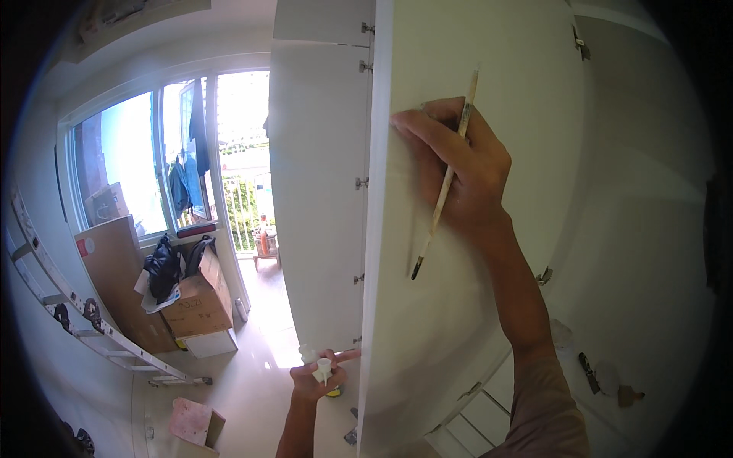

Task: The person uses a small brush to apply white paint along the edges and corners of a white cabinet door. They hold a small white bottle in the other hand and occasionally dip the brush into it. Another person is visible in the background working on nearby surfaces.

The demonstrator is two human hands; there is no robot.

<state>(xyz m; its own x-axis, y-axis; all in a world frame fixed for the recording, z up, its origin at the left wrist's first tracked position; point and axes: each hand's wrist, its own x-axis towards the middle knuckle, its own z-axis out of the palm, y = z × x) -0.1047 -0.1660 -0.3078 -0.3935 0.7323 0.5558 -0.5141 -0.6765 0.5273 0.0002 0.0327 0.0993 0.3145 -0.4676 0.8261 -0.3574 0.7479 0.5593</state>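
Note:
A thin wooden brush with a dark lower tip lies slantwise across my right hand, held between its fingers. The thumb and fingertips of that hand reach the upright edge of a white cabinet door. Lower and to the left, my left hand is closed around a small white plastic piece, shaped like a bottle top or nozzle; its exact kind is unclear. One finger of this hand stretches out toward the door's edge. Something pale and partly hidden shows behind the left hand.
Metal hinges line the cabinet panel. To the left, a ladder leans beside cardboard boxes under a window. A pinkish box stands on the floor. Tools lie at lower right.

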